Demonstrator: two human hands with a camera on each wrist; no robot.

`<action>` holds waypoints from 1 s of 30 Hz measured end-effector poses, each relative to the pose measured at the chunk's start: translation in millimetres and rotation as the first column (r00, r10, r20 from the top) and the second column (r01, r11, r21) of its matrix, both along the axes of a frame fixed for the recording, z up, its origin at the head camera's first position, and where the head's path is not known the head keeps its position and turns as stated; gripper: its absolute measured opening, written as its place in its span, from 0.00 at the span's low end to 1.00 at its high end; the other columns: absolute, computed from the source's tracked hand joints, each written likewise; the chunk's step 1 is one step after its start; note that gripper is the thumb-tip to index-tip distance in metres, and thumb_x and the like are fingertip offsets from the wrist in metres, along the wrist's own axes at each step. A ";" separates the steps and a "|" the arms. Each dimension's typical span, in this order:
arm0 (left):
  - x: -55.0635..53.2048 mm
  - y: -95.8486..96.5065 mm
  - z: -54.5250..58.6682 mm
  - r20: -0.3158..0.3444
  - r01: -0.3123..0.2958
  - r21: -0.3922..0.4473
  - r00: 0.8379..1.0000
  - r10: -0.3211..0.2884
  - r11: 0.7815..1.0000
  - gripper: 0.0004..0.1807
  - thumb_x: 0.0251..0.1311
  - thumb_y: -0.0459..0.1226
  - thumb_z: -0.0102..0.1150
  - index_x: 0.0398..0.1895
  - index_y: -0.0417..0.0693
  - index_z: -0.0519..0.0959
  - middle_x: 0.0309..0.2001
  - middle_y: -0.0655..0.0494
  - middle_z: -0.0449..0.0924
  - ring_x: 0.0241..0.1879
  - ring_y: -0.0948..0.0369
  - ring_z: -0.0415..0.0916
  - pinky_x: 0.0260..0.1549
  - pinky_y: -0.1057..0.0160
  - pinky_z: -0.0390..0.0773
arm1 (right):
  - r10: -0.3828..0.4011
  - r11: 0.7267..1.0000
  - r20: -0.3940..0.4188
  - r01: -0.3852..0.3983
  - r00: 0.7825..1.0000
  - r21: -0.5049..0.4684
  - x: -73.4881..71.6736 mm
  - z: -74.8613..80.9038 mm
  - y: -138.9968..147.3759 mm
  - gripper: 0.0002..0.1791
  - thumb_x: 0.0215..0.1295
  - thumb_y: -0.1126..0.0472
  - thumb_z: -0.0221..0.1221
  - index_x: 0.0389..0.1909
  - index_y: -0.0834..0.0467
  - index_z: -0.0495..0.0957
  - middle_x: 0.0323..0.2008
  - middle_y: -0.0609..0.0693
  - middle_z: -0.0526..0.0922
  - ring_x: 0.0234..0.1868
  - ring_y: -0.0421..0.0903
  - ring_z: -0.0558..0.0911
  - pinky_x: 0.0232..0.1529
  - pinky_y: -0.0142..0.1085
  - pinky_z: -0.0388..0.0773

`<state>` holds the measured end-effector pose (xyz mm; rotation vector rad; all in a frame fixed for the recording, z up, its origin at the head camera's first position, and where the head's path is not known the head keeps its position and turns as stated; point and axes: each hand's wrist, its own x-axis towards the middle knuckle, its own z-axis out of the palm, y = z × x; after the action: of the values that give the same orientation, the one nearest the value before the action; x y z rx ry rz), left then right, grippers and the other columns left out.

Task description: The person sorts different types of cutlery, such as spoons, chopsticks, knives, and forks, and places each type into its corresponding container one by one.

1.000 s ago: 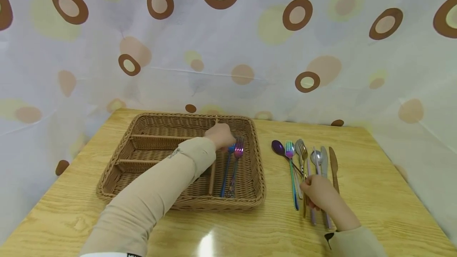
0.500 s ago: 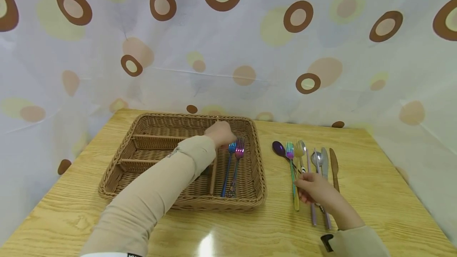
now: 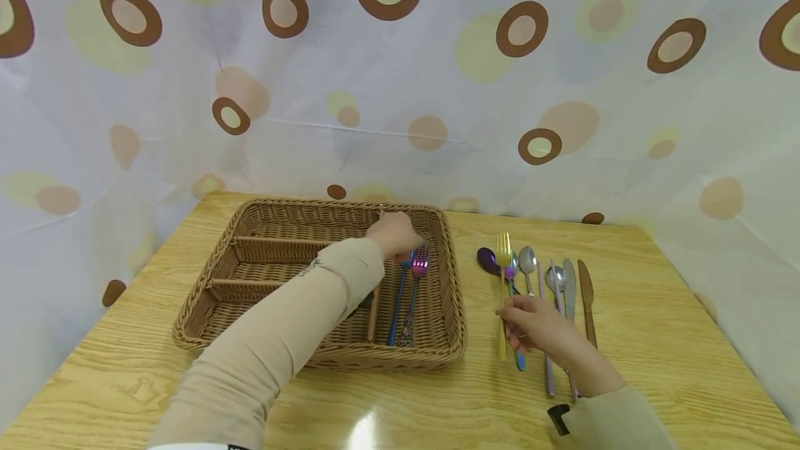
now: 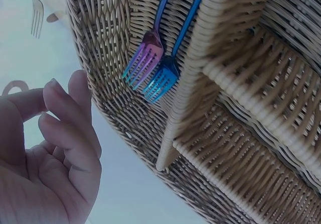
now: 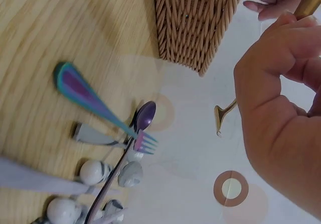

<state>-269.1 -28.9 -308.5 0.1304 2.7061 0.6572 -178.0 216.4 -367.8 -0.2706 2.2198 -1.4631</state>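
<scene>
My right hand [image 3: 534, 325] pinches a gold fork [image 3: 503, 253] by its handle, tines up, beside the row of cutlery. In the right wrist view the fork's head [image 5: 218, 116] shows past the hand. Over the right compartment of the wicker basket [image 3: 456, 283] is my left hand [image 3: 394, 235]. The left wrist view shows its fingers loosely curled with nothing between them. Lying in that compartment are a blue fork [image 4: 164, 78] and a pink-purple fork [image 4: 146, 58].
Cutlery lies right of the basket: a purple spoon [image 3: 487, 260], a rainbow fork [image 3: 519, 360], a silver spoon [image 3: 528, 260], a silver knife [image 3: 569, 283], a brown knife [image 3: 586, 290] and lilac chopsticks [image 3: 549, 377]. Wicker dividers [image 3: 281, 240] split the basket. A patterned cloth [image 3: 437, 89] hangs behind.
My right hand has lifted the gold fork from the cutlery row and moved it left, across the rainbow fork. My left hand has shifted slightly right over the basket.
</scene>
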 end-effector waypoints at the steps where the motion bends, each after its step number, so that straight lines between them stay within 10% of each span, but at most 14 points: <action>1: -0.4 0.8 -0.5 -0.002 0.005 0.006 1.000 -0.005 1.000 0.24 0.67 0.42 0.47 0.09 0.48 0.69 0.08 0.57 0.67 0.07 0.65 0.57 0.10 0.68 0.59 | 0.003 1.000 -0.003 -0.003 1.000 -0.001 -0.4 0.7 -2.5 0.13 0.72 0.60 0.44 0.26 0.59 0.65 0.19 0.45 0.70 0.18 0.35 0.70 0.20 0.28 0.70; 20: 9.8 24.0 -1.0 0.045 0.072 0.171 0.996 -0.080 0.983 0.23 0.61 0.51 0.54 0.22 0.40 0.81 0.10 0.57 0.72 0.10 0.65 0.66 0.16 0.70 0.68 | 0.057 0.998 -0.033 -0.058 0.998 -0.031 -8.4 16.6 -58.2 0.11 0.71 0.61 0.44 0.31 0.63 0.66 0.18 0.46 0.70 0.17 0.37 0.71 0.20 0.30 0.70; 30: 9.1 25.4 -7.1 0.031 0.039 0.243 0.998 -0.048 0.969 0.17 0.61 0.43 0.57 0.26 0.38 0.86 0.09 0.60 0.72 0.10 0.66 0.67 0.39 0.59 0.81 | 0.071 0.996 -0.015 -0.072 0.997 -0.049 -9.1 13.1 -70.7 0.09 0.70 0.64 0.44 0.33 0.66 0.67 0.17 0.47 0.71 0.15 0.37 0.71 0.17 0.29 0.71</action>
<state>-260.0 -3.5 -315.6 0.2355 2.5707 0.9652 -187.1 145.7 -354.7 -0.3733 2.1631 -1.4836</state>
